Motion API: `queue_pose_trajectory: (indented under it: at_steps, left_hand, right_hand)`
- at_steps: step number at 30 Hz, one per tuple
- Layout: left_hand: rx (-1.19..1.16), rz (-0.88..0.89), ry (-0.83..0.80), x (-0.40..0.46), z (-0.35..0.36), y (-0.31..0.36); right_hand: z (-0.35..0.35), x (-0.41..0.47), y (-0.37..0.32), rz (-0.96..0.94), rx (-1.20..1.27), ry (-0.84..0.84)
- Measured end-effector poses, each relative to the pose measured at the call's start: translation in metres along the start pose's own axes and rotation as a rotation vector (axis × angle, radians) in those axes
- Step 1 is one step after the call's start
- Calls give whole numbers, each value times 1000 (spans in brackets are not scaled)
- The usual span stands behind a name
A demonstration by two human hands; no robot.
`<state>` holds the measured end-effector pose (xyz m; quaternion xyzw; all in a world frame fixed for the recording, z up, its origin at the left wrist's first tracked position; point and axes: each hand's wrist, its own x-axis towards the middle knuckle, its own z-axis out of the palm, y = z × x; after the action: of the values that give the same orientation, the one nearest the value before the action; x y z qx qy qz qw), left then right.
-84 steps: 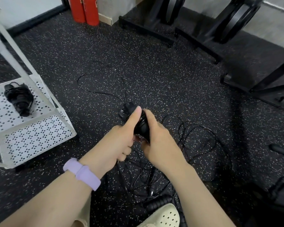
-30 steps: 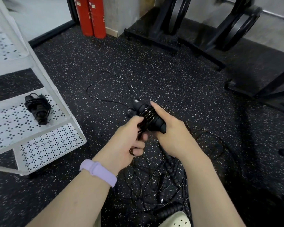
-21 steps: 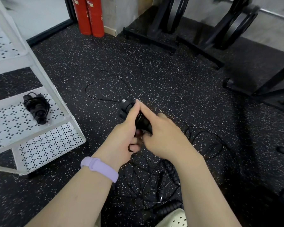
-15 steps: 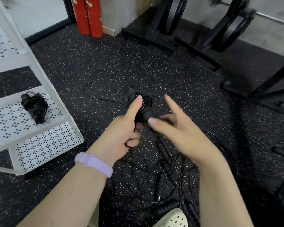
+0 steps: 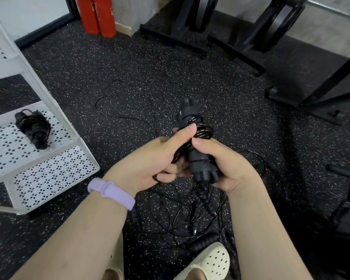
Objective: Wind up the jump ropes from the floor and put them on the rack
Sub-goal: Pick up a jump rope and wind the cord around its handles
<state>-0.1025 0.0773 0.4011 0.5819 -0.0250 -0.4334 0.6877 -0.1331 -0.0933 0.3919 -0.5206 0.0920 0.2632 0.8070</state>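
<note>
Biggest risk from here is the loose cable (image 5: 125, 102) trailing off across the floor (image 5: 220, 81): if it snags on the tangle of other ropes (image 5: 182, 215) lying under the person's arms, pulling more turns could drag the pile or knot it. Next risk, the coils slipping off the handles if either grip eases, since the wrap looks glossy and springy. The rack (image 5: 55, 130) stands at the left, and one wound rope bundle (image 5: 33, 128) already lies on its perforated shelf. The jump rope in hand (image 5: 196, 142) is held above the floor in the middle: black, two thick ribbed handles side by side, thin shiny cable wound round their middle in several turns. Left hand (image 5: 150, 160) is curled round the handles, thumb pressing the coils; right hand (image 5: 224, 164) is curled round the lower handle ends, thumb up against the wrap.
</note>
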Motion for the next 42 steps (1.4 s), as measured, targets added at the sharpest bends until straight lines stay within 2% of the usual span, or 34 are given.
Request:
queue_pose_trajectory:
  at_steps: [2, 4, 7, 10, 15, 18, 22, 24, 33, 38, 42]
  left_hand:
    - [-35, -27, 29, 2, 2, 2]
    - [-32, -40, 103, 4, 2, 3]
    - [109, -22, 270, 5, -5, 2]
    - [158, 80, 388, 4, -11, -2]
    - [314, 336, 446, 7, -6, -5]
    - [358, 422, 444, 6, 1, -7]
    - [531, 398, 409, 8, 1, -15]
    - [530, 374, 386, 8, -2, -14]
    - [703, 334, 382, 7, 4, -17]
    - [743, 285, 513, 4, 10, -22]
    - [809, 289, 567, 4, 3, -26]
  right_hand:
    - [1, 1, 2, -33, 58, 10]
    - [2, 2, -1, -59, 68, 91]
    - [-4, 7, -3, -105, -113, 183]
    - [-11, 12, 2, -134, -271, 325]
    - [-16, 13, 0, -164, -126, 283]
    - [-17, 14, -5, -134, -41, 293]
    - [-18, 18, -11, -15, -128, 318]
    - [-15, 24, -13, 12, -146, 326]
    - [-8, 34, -9, -107, -249, 475]
    - [6, 40, 7, -91, -201, 552]
    - [10, 45, 12, 2, -86, 484]
